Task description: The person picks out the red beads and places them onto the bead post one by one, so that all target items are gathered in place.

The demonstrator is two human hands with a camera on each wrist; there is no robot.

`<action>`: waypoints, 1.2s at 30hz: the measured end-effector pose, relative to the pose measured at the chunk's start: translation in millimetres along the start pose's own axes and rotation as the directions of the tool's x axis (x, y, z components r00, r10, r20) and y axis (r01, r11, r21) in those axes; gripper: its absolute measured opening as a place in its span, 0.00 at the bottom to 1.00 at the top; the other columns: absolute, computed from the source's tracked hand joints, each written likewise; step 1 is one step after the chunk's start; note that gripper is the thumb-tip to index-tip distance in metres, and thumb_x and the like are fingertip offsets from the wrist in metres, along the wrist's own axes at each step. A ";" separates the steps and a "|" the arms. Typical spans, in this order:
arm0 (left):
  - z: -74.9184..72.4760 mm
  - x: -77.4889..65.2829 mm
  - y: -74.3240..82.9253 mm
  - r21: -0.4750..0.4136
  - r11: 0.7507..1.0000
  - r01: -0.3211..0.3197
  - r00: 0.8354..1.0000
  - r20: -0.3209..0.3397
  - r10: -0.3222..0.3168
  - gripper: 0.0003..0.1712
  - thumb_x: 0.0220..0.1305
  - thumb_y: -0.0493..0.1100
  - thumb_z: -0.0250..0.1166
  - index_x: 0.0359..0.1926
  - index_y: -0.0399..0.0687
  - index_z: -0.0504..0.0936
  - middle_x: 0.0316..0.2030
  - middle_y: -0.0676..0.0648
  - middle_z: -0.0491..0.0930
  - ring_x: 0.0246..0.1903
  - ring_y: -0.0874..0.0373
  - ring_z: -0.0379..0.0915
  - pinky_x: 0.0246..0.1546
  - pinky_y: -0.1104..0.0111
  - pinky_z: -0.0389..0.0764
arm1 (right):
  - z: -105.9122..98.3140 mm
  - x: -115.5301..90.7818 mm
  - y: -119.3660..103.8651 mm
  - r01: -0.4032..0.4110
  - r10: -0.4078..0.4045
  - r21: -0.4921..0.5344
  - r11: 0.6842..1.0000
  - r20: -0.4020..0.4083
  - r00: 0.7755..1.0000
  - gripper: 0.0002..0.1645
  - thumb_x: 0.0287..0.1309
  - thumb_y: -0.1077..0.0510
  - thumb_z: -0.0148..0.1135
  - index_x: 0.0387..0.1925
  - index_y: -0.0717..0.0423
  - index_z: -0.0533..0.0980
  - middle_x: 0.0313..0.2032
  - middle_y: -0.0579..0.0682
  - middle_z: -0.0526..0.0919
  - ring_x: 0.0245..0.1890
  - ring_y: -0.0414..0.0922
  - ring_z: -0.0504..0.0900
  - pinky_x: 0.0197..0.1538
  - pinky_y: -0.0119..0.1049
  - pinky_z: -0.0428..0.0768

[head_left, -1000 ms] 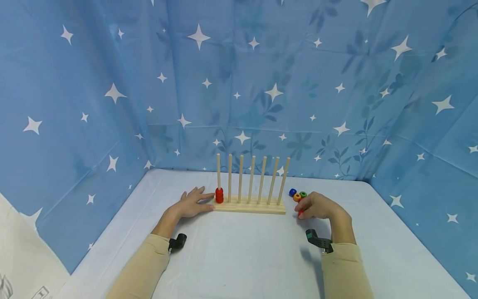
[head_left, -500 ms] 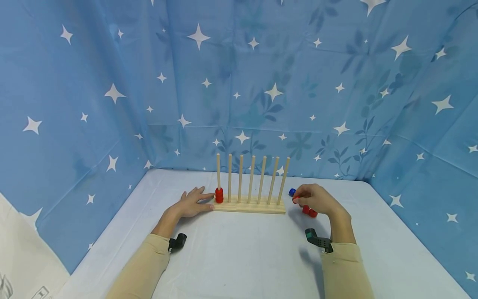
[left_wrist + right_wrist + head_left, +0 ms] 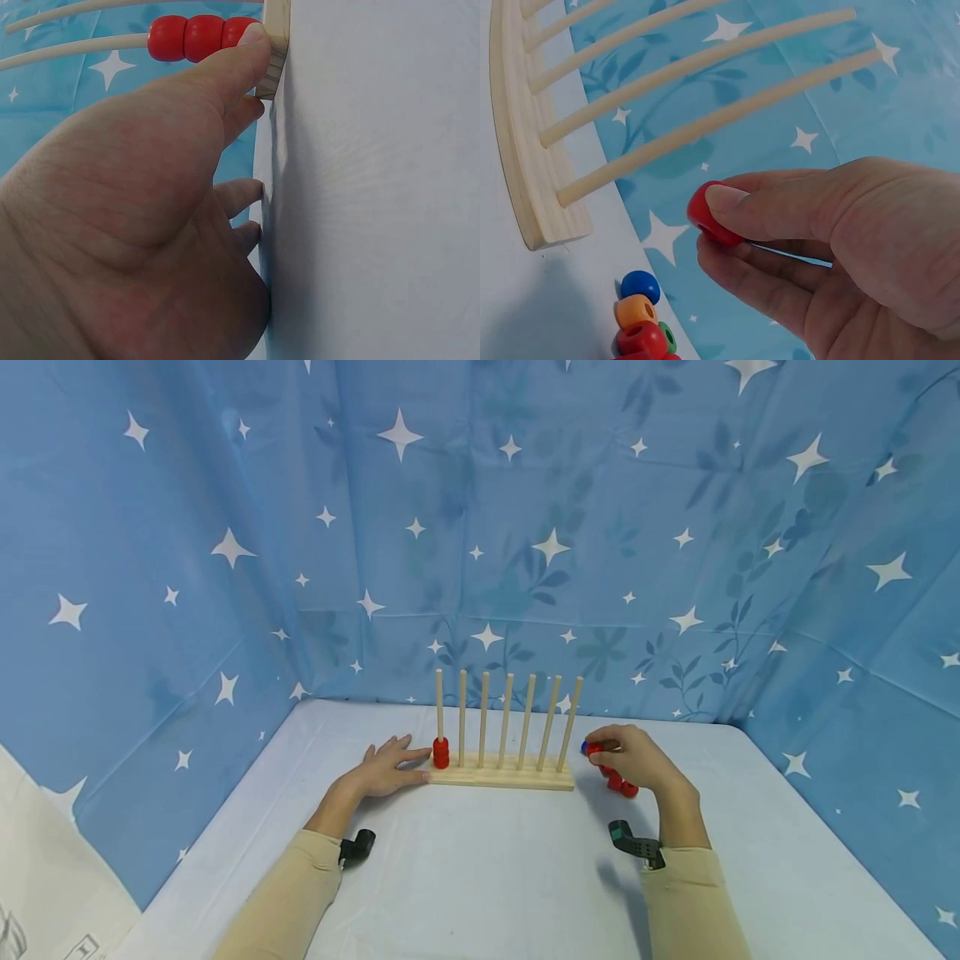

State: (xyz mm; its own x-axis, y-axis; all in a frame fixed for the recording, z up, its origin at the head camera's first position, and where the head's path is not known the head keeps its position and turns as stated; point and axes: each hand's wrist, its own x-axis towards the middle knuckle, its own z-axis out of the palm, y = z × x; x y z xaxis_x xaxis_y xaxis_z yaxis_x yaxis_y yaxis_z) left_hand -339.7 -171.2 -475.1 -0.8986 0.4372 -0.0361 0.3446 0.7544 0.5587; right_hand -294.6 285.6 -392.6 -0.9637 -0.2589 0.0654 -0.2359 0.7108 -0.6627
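While the left hand (image 3: 386, 771) lies with spread fingers at the left end of the wooden rack (image 3: 498, 778), the right hand (image 3: 641, 760) is out past the rack's other end, its grip narrow around a red bead (image 3: 595, 750). From head height I can see loose red beads (image 3: 624, 786) on the white counter (image 3: 480, 877) below it, and a partly hidden blue bead (image 3: 584, 747) by its fingertips.

At the left wrist, three threaded beads (image 3: 202, 39), all red, sit low on one peg; the thumb reaches the rack's base, that grip wide.

At the right wrist, thumb and fingers pinch the red bead, apart from the end peg (image 3: 705, 130); an orange bead (image 3: 632, 309) and a green bead (image 3: 667, 341) cluster with the blue and red ones.
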 end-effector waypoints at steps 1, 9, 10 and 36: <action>0.0 0.0 0.1 -0.002 1.000 0.000 1.000 -0.001 0.000 0.37 0.72 0.64 0.63 0.76 0.57 0.71 0.82 0.34 0.49 0.82 0.32 0.36 0.75 0.30 0.32 | 0.6 0.0 -1.1 0.008 -0.008 -0.006 1.000 -0.007 1.000 0.20 0.70 0.64 0.64 0.60 0.67 0.79 0.46 0.62 0.87 0.37 0.58 0.87 0.49 0.55 0.86; 0.3 -0.7 2.4 -0.002 1.000 0.000 1.000 0.003 0.000 0.37 0.72 0.64 0.62 0.76 0.57 0.71 0.82 0.33 0.49 0.82 0.31 0.36 0.75 0.30 0.33 | 7.6 2.4 -10.6 0.100 -0.100 0.001 0.995 -0.046 0.994 0.20 0.71 0.64 0.62 0.62 0.66 0.78 0.53 0.64 0.84 0.40 0.56 0.86 0.39 0.43 0.84; 0.3 -0.8 2.6 -0.003 1.000 0.000 1.000 0.004 0.000 0.37 0.72 0.63 0.62 0.76 0.57 0.71 0.82 0.34 0.49 0.82 0.31 0.36 0.75 0.30 0.32 | 7.9 2.8 -11.6 0.113 -0.112 0.004 0.994 -0.046 0.993 0.20 0.72 0.64 0.61 0.62 0.66 0.78 0.53 0.64 0.83 0.40 0.56 0.86 0.37 0.42 0.84; -0.2 -2.4 3.7 -0.007 1.000 0.003 1.000 0.004 -0.003 0.37 0.72 0.63 0.63 0.76 0.56 0.72 0.81 0.33 0.50 0.82 0.32 0.36 0.75 0.30 0.32 | 9.1 -0.8 -38.0 0.151 -0.151 0.011 0.988 0.005 0.988 0.15 0.67 0.61 0.69 0.54 0.59 0.83 0.46 0.54 0.86 0.43 0.48 0.86 0.46 0.43 0.86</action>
State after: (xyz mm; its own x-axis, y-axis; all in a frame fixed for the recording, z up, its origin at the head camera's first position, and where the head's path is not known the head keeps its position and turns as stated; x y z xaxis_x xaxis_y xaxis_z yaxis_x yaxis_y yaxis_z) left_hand -336.3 -169.5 -472.7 -0.8986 0.4369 -0.0413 0.3398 0.7522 0.5646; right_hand -283.7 252.8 -374.3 -0.9163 -0.3666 0.1614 -0.3776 0.6561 -0.6534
